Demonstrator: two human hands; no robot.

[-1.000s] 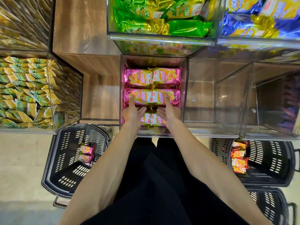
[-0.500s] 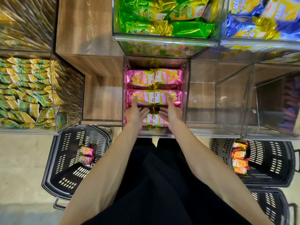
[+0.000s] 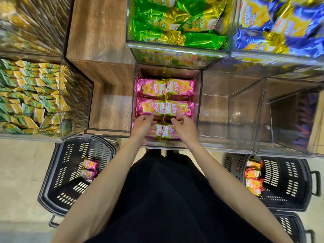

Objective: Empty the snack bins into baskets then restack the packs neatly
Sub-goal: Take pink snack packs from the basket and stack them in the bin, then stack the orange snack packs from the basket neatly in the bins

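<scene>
Grip: left hand and right hand fingers curled round front pink packs | clear bin | 3 rows

Your clear bin in the middle holds pink packs with yellow fronts. They lie flat in three rows of two, gold crimped ends meeting at the centre. The far and middle rows sit square, and the nearest row is partly hidden under your left hand and right hand. On the floor to your left, a black slotted basket holds two stray pink packs side by side. To your right, a second black basket holds a line of orange packs along its left wall.
</scene>
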